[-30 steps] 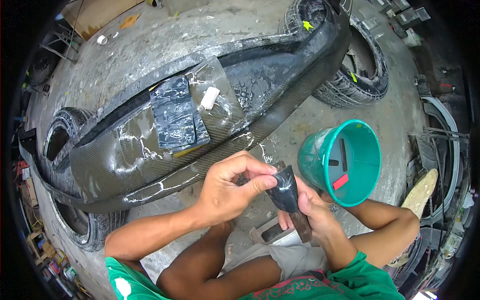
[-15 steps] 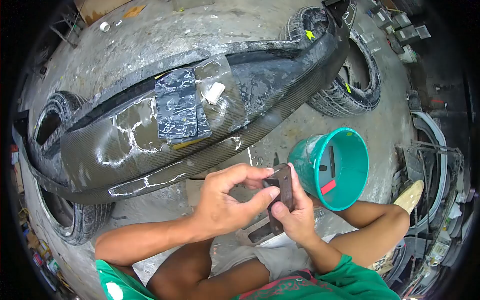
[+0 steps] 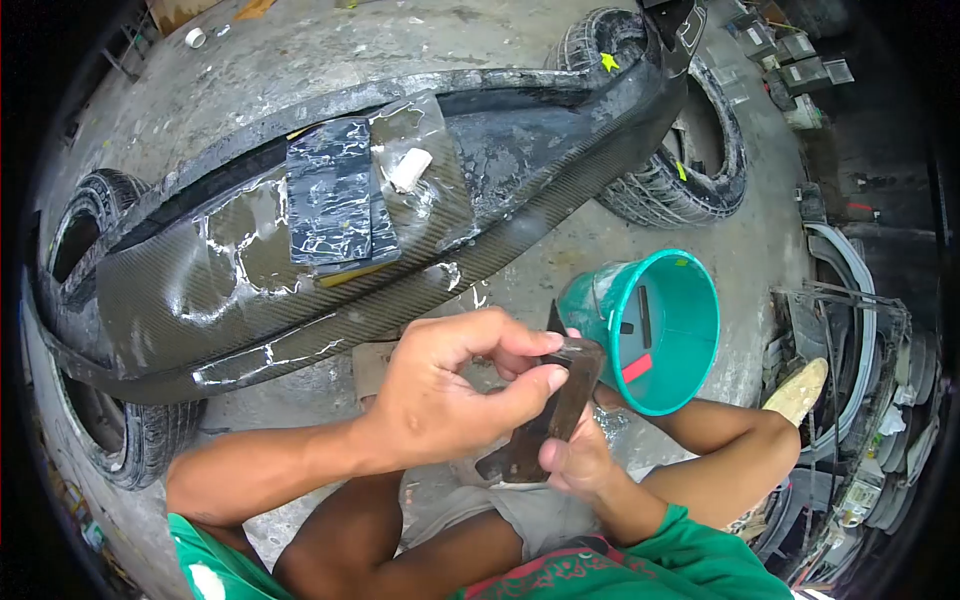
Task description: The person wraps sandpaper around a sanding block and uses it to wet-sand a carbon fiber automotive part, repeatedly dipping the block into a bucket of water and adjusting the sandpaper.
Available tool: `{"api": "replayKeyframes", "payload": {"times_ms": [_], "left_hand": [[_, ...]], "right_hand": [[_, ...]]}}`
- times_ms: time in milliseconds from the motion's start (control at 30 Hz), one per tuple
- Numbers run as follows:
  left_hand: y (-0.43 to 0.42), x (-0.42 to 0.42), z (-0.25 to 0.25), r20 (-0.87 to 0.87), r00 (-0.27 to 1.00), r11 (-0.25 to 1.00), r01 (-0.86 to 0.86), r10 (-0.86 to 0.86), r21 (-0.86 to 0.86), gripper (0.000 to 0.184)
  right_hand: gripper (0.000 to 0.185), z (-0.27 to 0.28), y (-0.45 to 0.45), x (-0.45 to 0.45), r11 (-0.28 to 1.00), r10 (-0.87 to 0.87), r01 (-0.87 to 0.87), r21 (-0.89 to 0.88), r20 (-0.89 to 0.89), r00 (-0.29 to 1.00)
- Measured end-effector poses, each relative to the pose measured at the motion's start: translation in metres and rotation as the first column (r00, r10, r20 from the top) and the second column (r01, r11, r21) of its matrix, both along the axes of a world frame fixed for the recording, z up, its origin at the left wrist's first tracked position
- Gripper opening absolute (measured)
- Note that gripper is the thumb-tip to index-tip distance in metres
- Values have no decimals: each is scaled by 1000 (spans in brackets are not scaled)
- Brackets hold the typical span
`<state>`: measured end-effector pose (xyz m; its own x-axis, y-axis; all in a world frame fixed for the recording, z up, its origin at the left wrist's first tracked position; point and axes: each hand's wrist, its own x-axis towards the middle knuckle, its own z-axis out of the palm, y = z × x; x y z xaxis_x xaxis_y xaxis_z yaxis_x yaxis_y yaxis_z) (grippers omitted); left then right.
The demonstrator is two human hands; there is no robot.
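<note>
Dark brown sheet (image 3: 572,404) held between 2 hands, lower left of green bucket (image 3: 690,330)

Head view: left hand (image 3: 435,392), left of the bucket, pinches the sheet's top edge between thumb and forefinger. Right hand (image 3: 590,462), below the bucket and partly covered by the sheet, grasps the sheet's lower right side, thumb across its front. So the sheet sits between the 2 hands, right of the left hand's fingertips. It looks bent near the top; can't tell how many layers. A thin dark tip pokes up behind it, by the bucket's left wall.

In the bucket: 1 red piece (image 3: 636,368), 1 long dark strip (image 3: 644,318), 1 small dark piece (image 3: 626,328). Upper left of the bucket: long woven-pattern panel (image 3: 150,300), wet-looking, carrying black sheets (image 3: 330,190) and a white block (image 3: 410,170). Above the bucket: tire (image 3: 640,195) under the panel's right end.
</note>
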<state>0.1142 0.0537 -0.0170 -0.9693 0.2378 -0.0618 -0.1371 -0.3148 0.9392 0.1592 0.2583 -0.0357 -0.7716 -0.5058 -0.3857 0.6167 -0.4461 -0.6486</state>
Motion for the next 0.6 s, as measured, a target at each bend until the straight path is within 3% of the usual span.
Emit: {"api": "replayKeyframes", "payload": {"times_ms": [67,133,200,233,300,433,500,533,600], "left_hand": [[4,-5,4,21,999,999,33,-34,38,23],[8,-8,4,43,997,995,64,-67,71,24],[12,-10,-3,-123,992,999,13,-9,32,26],[13,-10,-4,-125,992,999,19,-15,30,26],[14,-8,-6,-64,998,998,-1,4,56,28],[17,-12,-13,-81,995,997,-54,58,54,26],[9,-19,-8,60,998,1000,23,-24,2,33],[0,-27,-1,52,998,1000,18,-19,9,33],[-29,-44,17,-476,877,863,-290,67,-413,39]], "right_hand": [[126,7,-8,6,983,-156,150,-111,-50,986],[128,9,-8,3,976,-203,195,-100,-81,976],[123,1,0,0,962,-206,252,103,-332,920],[123,0,2,-2,961,-212,258,101,-334,919],[111,-1,8,-4,912,-156,334,237,-553,818],[92,3,16,-5,874,-95,365,321,-624,776],[81,9,29,-20,705,49,470,531,-697,715],[76,14,38,-35,609,-55,529,591,-634,772],[69,26,70,-79,361,-22,598,716,-635,772]]}}
